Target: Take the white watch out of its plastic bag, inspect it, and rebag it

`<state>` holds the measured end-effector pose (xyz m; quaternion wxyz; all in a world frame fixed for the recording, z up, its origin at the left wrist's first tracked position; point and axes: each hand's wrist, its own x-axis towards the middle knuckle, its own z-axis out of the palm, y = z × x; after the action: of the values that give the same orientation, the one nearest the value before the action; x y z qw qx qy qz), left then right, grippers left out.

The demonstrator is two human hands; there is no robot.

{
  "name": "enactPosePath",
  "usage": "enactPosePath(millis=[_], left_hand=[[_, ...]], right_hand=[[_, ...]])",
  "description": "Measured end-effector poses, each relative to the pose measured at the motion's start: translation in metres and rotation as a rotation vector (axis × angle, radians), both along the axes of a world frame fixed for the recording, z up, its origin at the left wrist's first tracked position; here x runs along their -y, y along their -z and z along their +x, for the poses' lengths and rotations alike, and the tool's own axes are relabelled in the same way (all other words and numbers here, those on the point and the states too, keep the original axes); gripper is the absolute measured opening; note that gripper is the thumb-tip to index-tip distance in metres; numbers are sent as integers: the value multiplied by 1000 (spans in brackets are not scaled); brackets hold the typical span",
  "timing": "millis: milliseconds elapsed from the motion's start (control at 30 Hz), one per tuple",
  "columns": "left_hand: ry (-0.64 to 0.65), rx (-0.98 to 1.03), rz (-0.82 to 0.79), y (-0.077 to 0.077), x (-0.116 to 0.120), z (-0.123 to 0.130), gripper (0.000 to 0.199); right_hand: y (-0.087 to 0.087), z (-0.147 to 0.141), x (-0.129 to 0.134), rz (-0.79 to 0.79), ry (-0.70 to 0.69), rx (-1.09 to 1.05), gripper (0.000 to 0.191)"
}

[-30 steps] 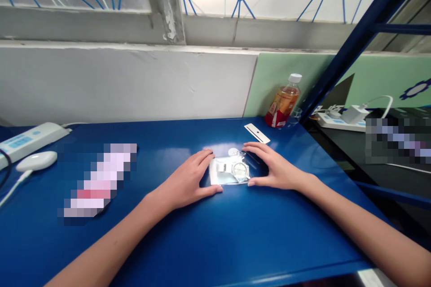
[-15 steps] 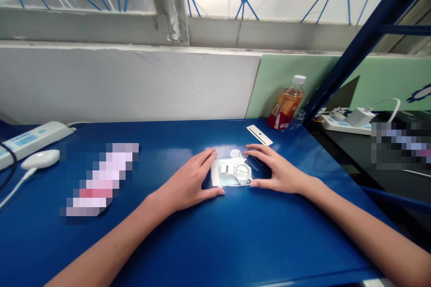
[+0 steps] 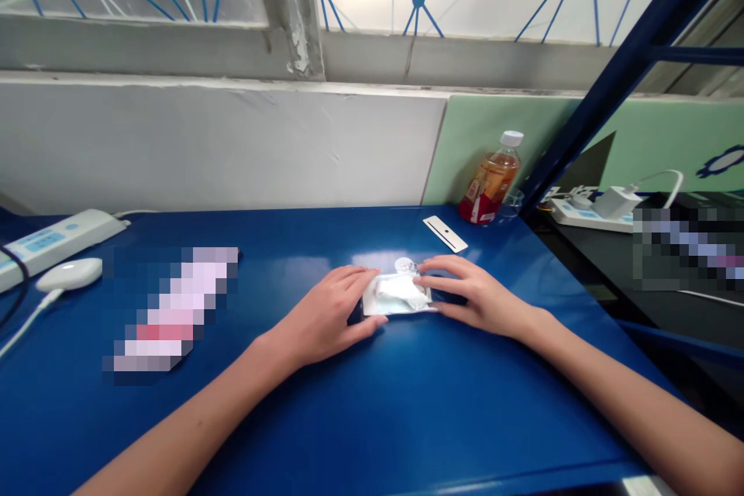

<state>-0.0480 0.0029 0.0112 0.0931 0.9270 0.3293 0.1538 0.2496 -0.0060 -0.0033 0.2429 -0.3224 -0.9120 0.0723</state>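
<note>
A small clear plastic bag (image 3: 401,294) lies between my hands on the blue table (image 3: 372,411). Glare covers most of its face, so the wristwatch inside barely shows. At the bag's left side, my left hand (image 3: 328,314) grips it, fingers along the top corner and thumb near the bottom edge. My right hand (image 3: 480,294) pinches the right side, its thumb by the lower right corner and its fingers over the upper right. A small round whitish piece (image 3: 403,266) sits just beyond the bag's top edge, close to my right fingertips.
Behind my right hand lies a white card strip (image 3: 445,234), with a drink bottle (image 3: 491,180) farther back. On the left are a power strip (image 3: 63,244), a white mouse-like device (image 3: 70,274) with a cable, and a blurred-out item (image 3: 174,310). A blue metal post (image 3: 604,85) rises at right.
Glare now hides the watch that showed clearly through the bag before. My right fingers have moved slightly left and down onto the bag's edge. My left fingertips have shifted slightly over its corner.
</note>
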Motion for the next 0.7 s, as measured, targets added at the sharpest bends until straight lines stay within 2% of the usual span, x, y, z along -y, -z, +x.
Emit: enactPosePath(millis=[133, 233, 333, 433, 533, 633, 700], left_hand=[[17, 76, 22, -1, 0, 2, 46], [24, 182, 87, -3, 2, 4, 41], [69, 313, 184, -5, 6, 6, 30], [52, 458, 186, -5, 10, 8, 26], [-47, 534, 36, -4, 14, 11, 35], [-113, 495, -159, -2, 15, 13, 57], [-123, 439, -189, -1, 14, 13, 62]], right_hand=[[1, -1, 2, 82, 14, -54, 36], [-3, -4, 6, 137, 34, -187, 39], [-9, -10, 12, 124, 77, -359, 37], [-13, -15, 17, -4, 113, -503, 25], [-13, -17, 17, -192, 148, -557, 12], [-9, -18, 14, -399, 229, -619, 14], [-6, -19, 12, -510, 252, -650, 25]])
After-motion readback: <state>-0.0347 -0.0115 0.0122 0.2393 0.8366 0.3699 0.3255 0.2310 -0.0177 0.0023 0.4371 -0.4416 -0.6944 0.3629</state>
